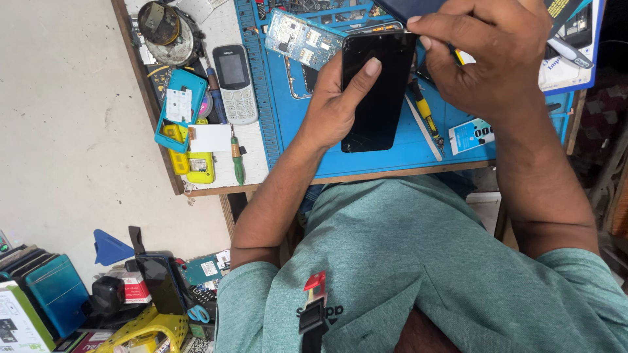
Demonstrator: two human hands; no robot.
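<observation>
Short-sleeved grey-green shirt (418, 261) with dark chest print, bare forearms

Phone repair bench, small workshop. Blue repair mat (366, 163) on a wooden table (216, 190), bare circuit board (302, 38) at the far edge, grey keypad phone (234, 84) and gutted blue phone shell (178, 108) at left, screwdrivers (237, 160) lying about. More handsets (49, 284) stacked near left.
</observation>
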